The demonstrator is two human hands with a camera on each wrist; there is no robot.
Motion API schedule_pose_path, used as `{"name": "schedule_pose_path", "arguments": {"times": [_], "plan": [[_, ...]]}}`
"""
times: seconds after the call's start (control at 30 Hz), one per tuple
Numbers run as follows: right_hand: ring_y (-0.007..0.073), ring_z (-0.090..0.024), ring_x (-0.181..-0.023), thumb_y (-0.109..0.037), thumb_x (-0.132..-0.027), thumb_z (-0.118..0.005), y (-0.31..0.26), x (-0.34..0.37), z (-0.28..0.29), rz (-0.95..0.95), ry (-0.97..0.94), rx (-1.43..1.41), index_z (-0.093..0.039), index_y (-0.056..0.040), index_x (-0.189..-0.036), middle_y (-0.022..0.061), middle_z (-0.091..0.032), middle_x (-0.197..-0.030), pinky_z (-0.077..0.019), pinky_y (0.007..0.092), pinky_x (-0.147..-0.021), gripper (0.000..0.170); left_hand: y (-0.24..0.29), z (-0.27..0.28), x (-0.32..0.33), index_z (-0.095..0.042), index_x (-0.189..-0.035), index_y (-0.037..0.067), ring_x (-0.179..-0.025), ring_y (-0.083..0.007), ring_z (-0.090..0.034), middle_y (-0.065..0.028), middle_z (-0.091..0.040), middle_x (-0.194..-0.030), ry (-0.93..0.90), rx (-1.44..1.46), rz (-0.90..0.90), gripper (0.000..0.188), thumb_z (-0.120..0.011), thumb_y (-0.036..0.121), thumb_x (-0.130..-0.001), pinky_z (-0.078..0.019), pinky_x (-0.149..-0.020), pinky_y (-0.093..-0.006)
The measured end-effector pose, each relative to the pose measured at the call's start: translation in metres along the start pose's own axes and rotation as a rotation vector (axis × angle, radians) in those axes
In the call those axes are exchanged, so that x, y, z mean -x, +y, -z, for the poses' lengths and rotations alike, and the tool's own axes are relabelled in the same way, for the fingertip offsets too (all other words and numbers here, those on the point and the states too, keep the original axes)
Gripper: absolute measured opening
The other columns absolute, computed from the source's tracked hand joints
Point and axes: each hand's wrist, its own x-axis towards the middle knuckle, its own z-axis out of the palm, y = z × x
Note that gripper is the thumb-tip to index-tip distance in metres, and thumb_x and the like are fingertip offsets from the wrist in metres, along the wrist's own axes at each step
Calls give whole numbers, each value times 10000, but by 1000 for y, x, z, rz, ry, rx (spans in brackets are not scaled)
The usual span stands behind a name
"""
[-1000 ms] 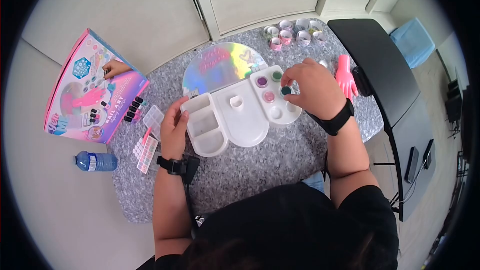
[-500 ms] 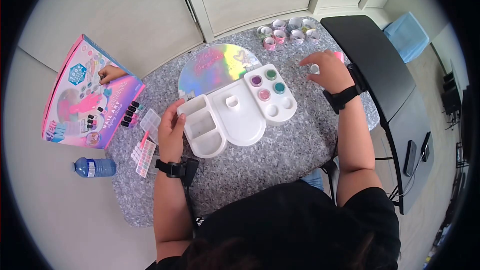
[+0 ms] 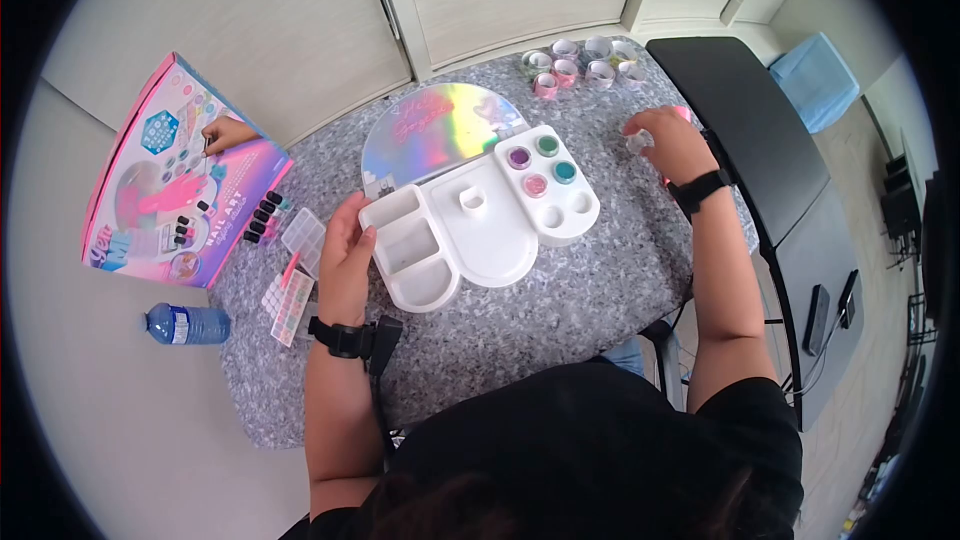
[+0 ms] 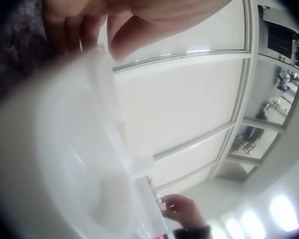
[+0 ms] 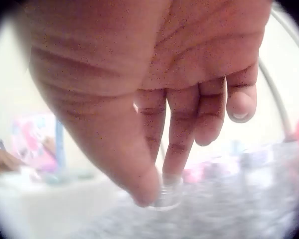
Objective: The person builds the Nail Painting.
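Note:
At the left edge of the white tray (image 3: 485,245), the left hand (image 3: 345,252) grips the rim, thumb on top; the left wrist view shows this hand (image 4: 144,17) close up. Right of the tray, the right hand (image 3: 677,145) pinches a small clear pot (image 3: 638,143). In the right wrist view, thumb and fingertips hold that pot (image 5: 169,195). The tray's right section holds a purple pot (image 3: 519,158), a green pot (image 3: 547,145), a teal pot (image 3: 564,172) and a pink pot (image 3: 535,185), beside two empty round wells.
A holographic panel (image 3: 440,130) stands behind the tray. Several tape rolls (image 3: 565,73) are at the back. On the left are black-capped bottles (image 3: 262,218), a clear compartment box (image 3: 304,238), a sticker sheet (image 3: 291,308) and a printed box (image 3: 185,180). A pink model hand is partly hidden behind the right hand.
The right hand has let go of the teal pot in its well, moved right and taken hold of the clear pot. The left hand has stayed on the tray.

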Motion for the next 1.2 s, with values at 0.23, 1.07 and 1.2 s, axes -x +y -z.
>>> {"name": "schedule_pose_path", "arguments": {"times": [0.23, 1.07, 1.2], "plan": [[314, -680, -1065, -84, -793, -877, -118, 39, 46, 368, 59, -478, -787, -91, -1039, 77, -772, -1063, -539, 432, -991, 262, -4, 0, -1, -447, -1602, -17, -1461, -253, -536, -167, -560, -1569, -9, -8, -10, 524, -546, -13, -1088, -387, -1250, -397], [343, -697, -1122, -154, -832, -856, -14, 2, -8, -180, 155, 81, -872, -185, -1078, 82, -808, -1095, -579, 441, -993, 249, -5, 2, -5, -514, -1553, -10, -1390, -208, -580, -127, -615, -1484, -6, -26, 23, 453, -561, 15, -1103, -426, -1205, -356], [327, -727, -1067, -173, -813, -877, -6, 3, -15, -117, 201, 50, -865, -156, -1051, 82, -812, -1043, -585, 435, -977, 239, -4, 1, -5, -528, -1545, -7, -1375, -202, -587, -119, -627, -1464, -1, -42, 16, 440, -563, 25, -1107, -432, -1194, -350]]}}
